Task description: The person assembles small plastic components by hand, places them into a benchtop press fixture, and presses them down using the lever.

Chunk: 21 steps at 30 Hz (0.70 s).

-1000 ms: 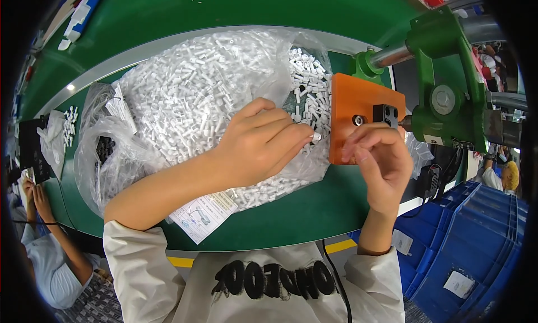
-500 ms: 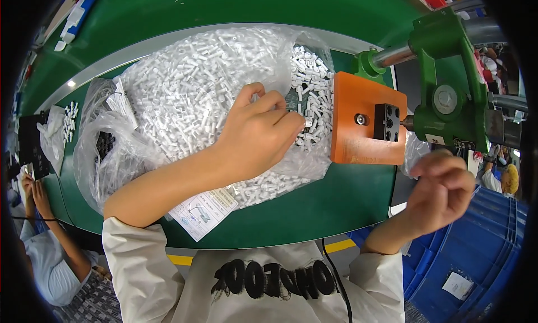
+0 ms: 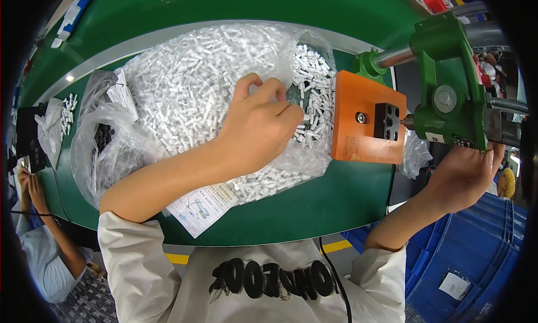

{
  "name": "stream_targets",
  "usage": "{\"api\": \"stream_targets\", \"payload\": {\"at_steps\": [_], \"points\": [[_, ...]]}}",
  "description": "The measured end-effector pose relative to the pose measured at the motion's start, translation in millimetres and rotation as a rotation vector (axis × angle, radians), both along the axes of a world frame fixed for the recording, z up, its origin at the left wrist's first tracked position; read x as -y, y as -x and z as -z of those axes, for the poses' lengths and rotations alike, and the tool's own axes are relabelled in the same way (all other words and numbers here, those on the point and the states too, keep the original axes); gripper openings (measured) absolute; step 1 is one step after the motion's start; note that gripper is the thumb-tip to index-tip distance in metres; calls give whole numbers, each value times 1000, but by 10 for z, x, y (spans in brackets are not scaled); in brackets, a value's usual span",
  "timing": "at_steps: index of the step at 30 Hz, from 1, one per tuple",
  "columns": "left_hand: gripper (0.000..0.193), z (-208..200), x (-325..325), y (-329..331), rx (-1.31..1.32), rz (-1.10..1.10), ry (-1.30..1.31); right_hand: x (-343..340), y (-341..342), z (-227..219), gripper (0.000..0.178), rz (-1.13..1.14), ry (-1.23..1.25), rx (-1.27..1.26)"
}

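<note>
My left hand (image 3: 260, 121) is over a big clear plastic bag (image 3: 179, 87) full of small white tube-like plastic parts. Its fingers are curled in a pinch at the bag's mouth, beside loose white parts (image 3: 314, 68); the fingertips are hidden, so anything in them cannot be made out. To the right stands a green hand press (image 3: 448, 98) with an orange block (image 3: 353, 104) in front of its ram. A black holed fixture (image 3: 386, 121) is fixed on the block. My right hand (image 3: 468, 169) is closed at the press head's near end; what its fingers grip is hidden.
A printed paper slip (image 3: 202, 211) lies under my left forearm at the green table's (image 3: 314, 211) near edge. Blue crates (image 3: 459, 255) stand at lower right. Crumpled clear plastic (image 3: 416, 152) lies beside the orange block. Another person's hands (image 3: 32, 185) are at far left.
My right hand has moved right and slightly up, from open air beside the block to the press head, its fingers closing. My left hand has stayed at the bag's mouth, shifting slightly.
</note>
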<state>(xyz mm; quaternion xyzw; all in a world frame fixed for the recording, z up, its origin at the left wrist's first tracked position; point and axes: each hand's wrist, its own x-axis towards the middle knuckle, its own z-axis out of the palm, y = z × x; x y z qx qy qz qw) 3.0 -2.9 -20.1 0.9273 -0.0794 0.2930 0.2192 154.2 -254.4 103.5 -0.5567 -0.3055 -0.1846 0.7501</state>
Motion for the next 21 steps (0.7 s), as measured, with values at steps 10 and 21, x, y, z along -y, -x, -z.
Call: {"api": "stream_targets", "payload": {"at_steps": [10,21], "points": [[7,-16,-16,6,-69,-102,-36,246,-98,-246,35,205,82,350],[7,-13,-39,-16,-69,-137,-13,504,-457,-546,28,-141,-61,88]]}}
